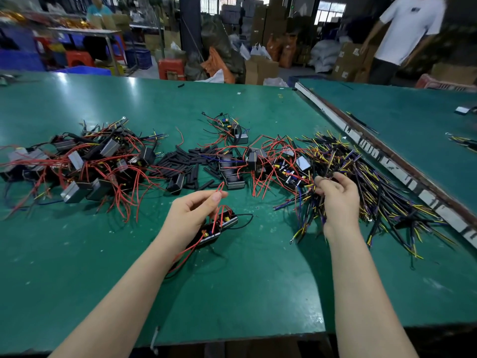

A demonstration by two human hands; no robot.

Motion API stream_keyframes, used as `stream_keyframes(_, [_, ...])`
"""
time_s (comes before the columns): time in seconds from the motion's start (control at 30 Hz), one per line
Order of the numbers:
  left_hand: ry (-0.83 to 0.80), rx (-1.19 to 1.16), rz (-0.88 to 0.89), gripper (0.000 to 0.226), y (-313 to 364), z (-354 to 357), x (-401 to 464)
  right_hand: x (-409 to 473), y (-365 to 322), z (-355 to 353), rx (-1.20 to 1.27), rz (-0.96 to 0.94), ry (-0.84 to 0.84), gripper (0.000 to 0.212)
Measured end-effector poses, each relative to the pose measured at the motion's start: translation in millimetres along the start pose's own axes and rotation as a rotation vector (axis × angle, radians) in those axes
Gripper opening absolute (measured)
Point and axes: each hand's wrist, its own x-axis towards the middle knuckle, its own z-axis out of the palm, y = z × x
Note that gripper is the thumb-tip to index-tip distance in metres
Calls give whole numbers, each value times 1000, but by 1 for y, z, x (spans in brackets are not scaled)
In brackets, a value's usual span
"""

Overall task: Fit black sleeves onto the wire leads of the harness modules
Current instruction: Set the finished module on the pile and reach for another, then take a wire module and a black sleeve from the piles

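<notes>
My left hand (pixel 192 211) holds a harness module (pixel 222 224) low over the green table (pixel 232 293) and pinches its red wire leads (pixel 219 188) between thumb and fingertips. My right hand (pixel 338 195) reaches into the pile of black, yellow and purple wires (pixel 374 192) at the right, its fingers curled around a few strands. A heap of loose black sleeves (pixel 188 164) lies at mid-table. More modules with red leads lie in a left pile (pixel 85 164) and a centre-right cluster (pixel 271 161).
A second green table (pixel 413 120) adjoins on the right behind a raised worn edge strip (pixel 387 161). A person in a white shirt (pixel 407 32) stands at the far right. Boxes, stools and crates fill the background beyond the table's far edge.
</notes>
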Motion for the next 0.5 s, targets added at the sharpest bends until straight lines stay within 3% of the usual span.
stream_keyframes(0.1, [23,-27,-2,19,0,-1,0,3,-4,1,86,96,-99,49])
stream_keyframes(0.37, [-44,-131,-39,14,1,5,-1,-14,1,22,155,-39,-319,15])
stream_keyframes(0.5, [-88,-201,-61,20,1,8,-3,-25,5,35,165,-21,-441,17])
